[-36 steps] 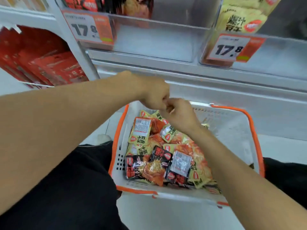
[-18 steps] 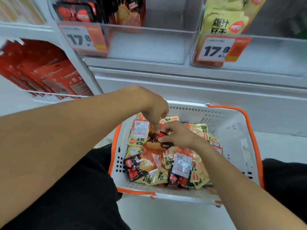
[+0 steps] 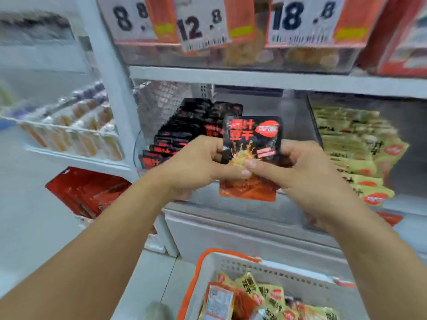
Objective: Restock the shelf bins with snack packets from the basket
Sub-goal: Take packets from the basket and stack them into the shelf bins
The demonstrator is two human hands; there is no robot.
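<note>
Snack packet (image 3: 251,144), one black-and-orange pouch, stands upright between two raised hands in front of the shelf bin (image 3: 231,204), pinched at 9 o'clock by the left hand (image 3: 196,167) and at 3 o'clock by the right hand (image 3: 298,169), thumbs meeting on its face. Both forearms reach forward. At 6 o'clock below, one basket (image 3: 242,264) holds more packets, too jumbled to count.

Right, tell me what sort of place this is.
Most likely a shop aisle: price tags hang along the shelf edge, bins hold rows of black packets and yellow packets, and a shopping basket sits below.
</note>
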